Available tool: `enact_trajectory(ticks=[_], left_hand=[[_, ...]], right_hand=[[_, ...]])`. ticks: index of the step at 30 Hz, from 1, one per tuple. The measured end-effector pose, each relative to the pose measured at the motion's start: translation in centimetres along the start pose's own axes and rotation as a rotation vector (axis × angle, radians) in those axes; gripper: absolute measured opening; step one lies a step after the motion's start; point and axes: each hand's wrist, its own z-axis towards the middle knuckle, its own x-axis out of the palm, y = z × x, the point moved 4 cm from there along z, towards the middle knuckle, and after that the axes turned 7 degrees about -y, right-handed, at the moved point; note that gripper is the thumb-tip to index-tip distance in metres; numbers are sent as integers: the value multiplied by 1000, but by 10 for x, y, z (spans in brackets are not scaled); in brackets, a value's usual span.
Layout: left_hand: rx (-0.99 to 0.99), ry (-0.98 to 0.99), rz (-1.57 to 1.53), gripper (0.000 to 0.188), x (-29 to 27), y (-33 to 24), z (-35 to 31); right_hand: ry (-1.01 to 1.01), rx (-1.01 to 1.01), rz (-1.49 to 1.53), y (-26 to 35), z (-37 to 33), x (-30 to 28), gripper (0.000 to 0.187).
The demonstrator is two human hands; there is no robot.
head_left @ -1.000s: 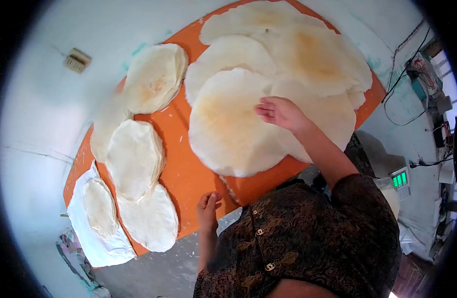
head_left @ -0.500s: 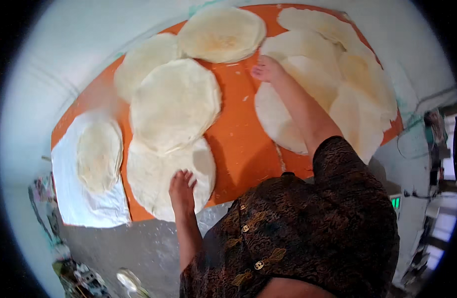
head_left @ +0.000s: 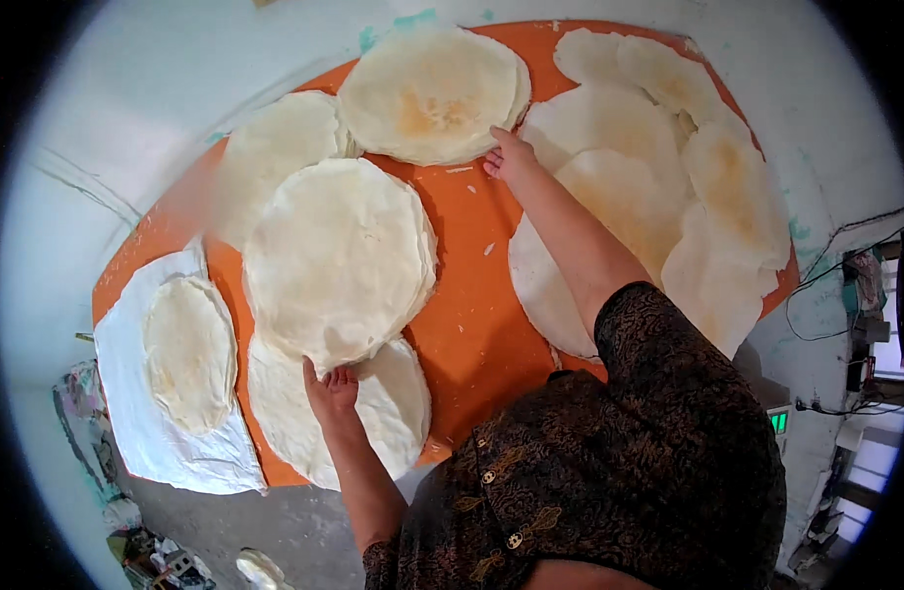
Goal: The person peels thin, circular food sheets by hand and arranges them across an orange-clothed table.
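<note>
Thin, round, pale flatbreads lie in stacks on an orange table [head_left: 471,285]. My left hand [head_left: 334,388] is at the near edge of the middle flatbread stack [head_left: 339,256], its thumb at the rim and its fingers loosely curled apart from it. Beneath that hand is the nearest flatbread stack [head_left: 285,413], partly covered by the middle one. My right hand [head_left: 511,157] reaches to the right edge of the far flatbread stack [head_left: 432,93], which has a browned patch on top. The thumb touches the rim there, with the fingers spread beside it; no flatbread is lifted.
Overlapping loose flatbreads [head_left: 629,187] cover the table's right side. A paler stack [head_left: 280,147] sits at the back left. On a white cloth [head_left: 157,452] at the left lies a smaller stack [head_left: 189,354]. A pale wall [head_left: 176,88] borders the table; cables [head_left: 816,295] hang at the right.
My right hand has come left to the rim of the far stack. My left hand has shifted left to the middle stack's near edge. The view has tilted slightly.
</note>
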Motion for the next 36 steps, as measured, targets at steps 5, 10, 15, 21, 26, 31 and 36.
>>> enact_trajectory(ticks=[5, 10, 15, 21, 26, 31, 36], left_hand=[[170, 8, 349, 14, 28, -18, -10], [476, 331, 299, 28, 60, -82, -60], [538, 240, 357, 36, -35, -134, -81], [672, -580, 628, 26, -184, -84, -78], [698, -206, 545, 24, -162, -19, -120], [634, 224, 619, 23, -95, 19, -148], [168, 674, 651, 24, -62, 76, -123]], right_hand=[[-95, 14, -67, 11, -3, 2, 26], [-44, -28, -166, 17, -2, 8, 27], [19, 69, 104, 13, 12, 18, 33], [-35, 110, 43, 19, 15, 33, 38], [40, -208, 70, 54, -14, 60, 37], [254, -364, -154, 98, -69, 91, 29], [239, -443, -369, 137, -146, 122, 22]])
